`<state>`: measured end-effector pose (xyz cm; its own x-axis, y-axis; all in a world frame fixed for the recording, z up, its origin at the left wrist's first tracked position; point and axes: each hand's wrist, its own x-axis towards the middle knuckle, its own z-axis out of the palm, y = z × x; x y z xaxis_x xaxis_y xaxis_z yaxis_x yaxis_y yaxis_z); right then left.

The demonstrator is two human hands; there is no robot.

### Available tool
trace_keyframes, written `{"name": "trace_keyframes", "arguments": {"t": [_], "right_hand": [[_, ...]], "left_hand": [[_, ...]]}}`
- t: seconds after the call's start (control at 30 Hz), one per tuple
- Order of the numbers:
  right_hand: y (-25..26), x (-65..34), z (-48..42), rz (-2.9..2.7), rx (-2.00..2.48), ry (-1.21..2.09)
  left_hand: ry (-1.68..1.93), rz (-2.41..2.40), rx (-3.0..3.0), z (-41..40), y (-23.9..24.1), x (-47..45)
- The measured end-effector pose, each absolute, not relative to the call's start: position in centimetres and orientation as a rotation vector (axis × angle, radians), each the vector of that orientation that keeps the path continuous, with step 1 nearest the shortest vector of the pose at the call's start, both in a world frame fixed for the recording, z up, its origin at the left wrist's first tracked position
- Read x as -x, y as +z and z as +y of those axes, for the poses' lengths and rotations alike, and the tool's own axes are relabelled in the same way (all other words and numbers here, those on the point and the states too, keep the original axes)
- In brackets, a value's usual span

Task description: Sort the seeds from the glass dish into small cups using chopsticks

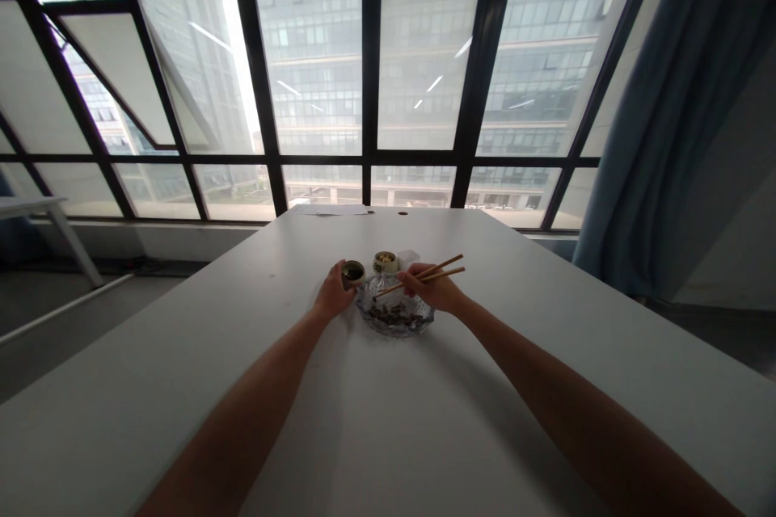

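Note:
My left hand (332, 292) is wrapped round a small cup (352, 275) with dark contents, tilted beside the glass bowl. In my right hand (432, 287) is a pair of chopsticks (445, 267), their tips over the bowl's near-left inside. The clear glass bowl (395, 331) holds many small dark pieces, too small to name. Just behind the bowl stands a second small cup (385, 268), filled with pale yellowish bits. Whether the chopstick tips grip a piece cannot be made out.
The white table (388, 420) reaches toward a wall of windows. Paper sheets (331, 210) and a small dark round object (402, 213) lie at its far edge. A blue curtain (655, 137) hangs at right; another white table (36, 206) stands at left.

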<state>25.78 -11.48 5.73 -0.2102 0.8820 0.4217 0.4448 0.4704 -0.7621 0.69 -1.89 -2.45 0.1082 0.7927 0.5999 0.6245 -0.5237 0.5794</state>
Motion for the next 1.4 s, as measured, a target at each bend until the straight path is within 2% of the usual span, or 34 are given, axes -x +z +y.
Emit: {"name": "trace_keyframes", "arguments": {"t": [0.43,0.63,1.4], "right_hand": [[4.8,-25.2,-11.4,-1.865,1.123,0.599],[5.5,-24.8,-12.5,-2.035,1.059,0.42],[4.7,-30.3,-8.5,-1.206,0.998,0.874]], "left_hand": [[1.397,1.423,-2.193,-1.9,-2.4,-0.8],[1.408,1.407,-2.185,-1.8,-2.6,-0.8],[1.354,1.43,-2.203,-1.8,-2.8,-0.7]]}}
